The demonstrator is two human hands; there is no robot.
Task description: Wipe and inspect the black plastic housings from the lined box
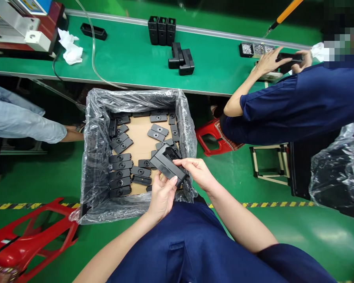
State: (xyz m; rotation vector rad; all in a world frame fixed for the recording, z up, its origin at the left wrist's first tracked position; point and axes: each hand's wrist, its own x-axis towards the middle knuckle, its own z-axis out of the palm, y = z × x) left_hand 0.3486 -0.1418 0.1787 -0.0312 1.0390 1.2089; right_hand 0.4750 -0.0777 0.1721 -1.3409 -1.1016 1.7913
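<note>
Both my hands hold one black plastic housing (166,162) over the near edge of a plastic-lined cardboard box (97,157). My left hand (162,194) grips its near end with the fingers curled round it. My right hand (198,171) pinches its right end. In the box lie several flat black plates (120,165) with round holes, spread over the cardboard bottom.
A green conveyor table (129,59) runs across the top with black housings (181,59), a white rag (70,49) and a machine at the far left. A co-worker in dark blue (297,102) works at the right. Red stools (32,236) stand on the green floor.
</note>
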